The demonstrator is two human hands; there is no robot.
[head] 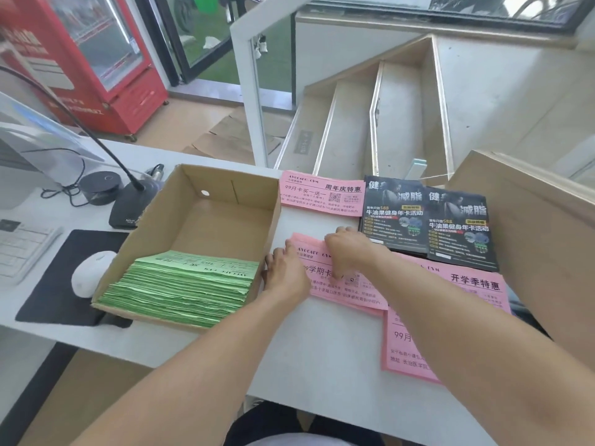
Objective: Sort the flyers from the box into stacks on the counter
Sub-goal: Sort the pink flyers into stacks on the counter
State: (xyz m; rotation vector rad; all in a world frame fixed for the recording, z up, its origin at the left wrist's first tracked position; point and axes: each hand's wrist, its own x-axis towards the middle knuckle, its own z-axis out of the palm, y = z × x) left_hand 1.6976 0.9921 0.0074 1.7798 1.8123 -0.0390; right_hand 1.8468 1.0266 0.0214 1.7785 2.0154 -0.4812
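Note:
An open cardboard box (225, 188) stands on the white counter (322, 358) and holds a thick stack of green flyers (180, 284) at its near end. Right of the box lies a stack of pink flyers (347, 286). My left hand (286, 272) rests on that stack's left edge with fingers stretched. My right hand (349, 249) lies on top of it, fingers curled down onto the paper. Another pink stack (322, 194) lies further back. Two stacks of black flyers (428, 220) sit at the back right. A larger pink stack (457, 317) lies at the near right under my right forearm.
A white mouse (91, 273) on a black pad (54, 284), a keyboard (22, 246) and a microphone stand (128, 207) lie left of the box. A big brown box (531, 236) stands at the right. Stairs (370, 117) rise behind the counter.

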